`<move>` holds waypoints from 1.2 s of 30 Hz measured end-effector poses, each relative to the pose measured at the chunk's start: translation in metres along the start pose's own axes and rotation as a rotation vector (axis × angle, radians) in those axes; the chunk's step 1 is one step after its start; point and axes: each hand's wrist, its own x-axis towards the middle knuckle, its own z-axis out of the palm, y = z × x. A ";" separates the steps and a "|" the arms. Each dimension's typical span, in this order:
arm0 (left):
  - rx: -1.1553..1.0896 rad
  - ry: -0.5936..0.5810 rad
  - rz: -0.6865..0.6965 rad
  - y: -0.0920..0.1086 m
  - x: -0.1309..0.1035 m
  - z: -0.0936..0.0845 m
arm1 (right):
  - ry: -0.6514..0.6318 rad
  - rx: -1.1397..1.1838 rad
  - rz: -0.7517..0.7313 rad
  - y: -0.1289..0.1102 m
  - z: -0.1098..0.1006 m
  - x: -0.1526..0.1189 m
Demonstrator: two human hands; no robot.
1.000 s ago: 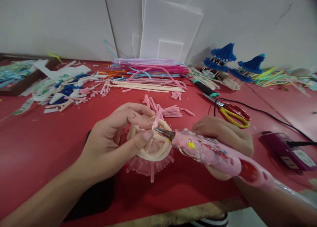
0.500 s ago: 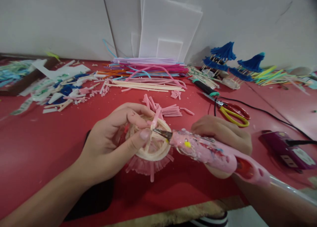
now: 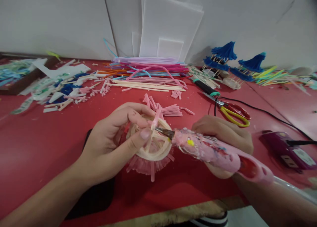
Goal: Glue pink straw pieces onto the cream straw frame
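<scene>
our left hand (image 3: pixel 109 142) grasps the round cream frame (image 3: pixel 157 157) over the red table (image 3: pixel 183 190); our right hand (image 3: pixel 224 136) grips the glue gun (image 3: pixel 206 151). we seem mid-gluing a pink strip (image 3: pixel 157 115); next calls for a still hold.

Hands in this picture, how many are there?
2: the left hand holds the pale round frame; the right hand, partly hidden, holds the pink glue gun.
</scene>
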 end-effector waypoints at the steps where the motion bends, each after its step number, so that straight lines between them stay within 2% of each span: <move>1: 0.000 0.003 -0.002 0.000 0.000 0.000 | -0.005 0.000 -0.001 0.000 0.000 0.000; 11: 0.004 0.017 -0.009 0.002 0.002 0.003 | 0.040 -0.011 0.012 -0.001 0.003 0.002; 18: 0.035 0.020 -0.009 0.004 0.002 0.001 | -0.013 -0.005 -0.048 0.000 -0.003 0.002; 24: 0.068 0.028 -0.009 0.004 0.002 0.002 | -0.005 -0.001 -0.077 0.001 -0.001 0.001; 36: 0.080 0.021 0.001 0.001 0.000 0.001 | 0.060 -0.003 0.051 -0.004 0.003 0.000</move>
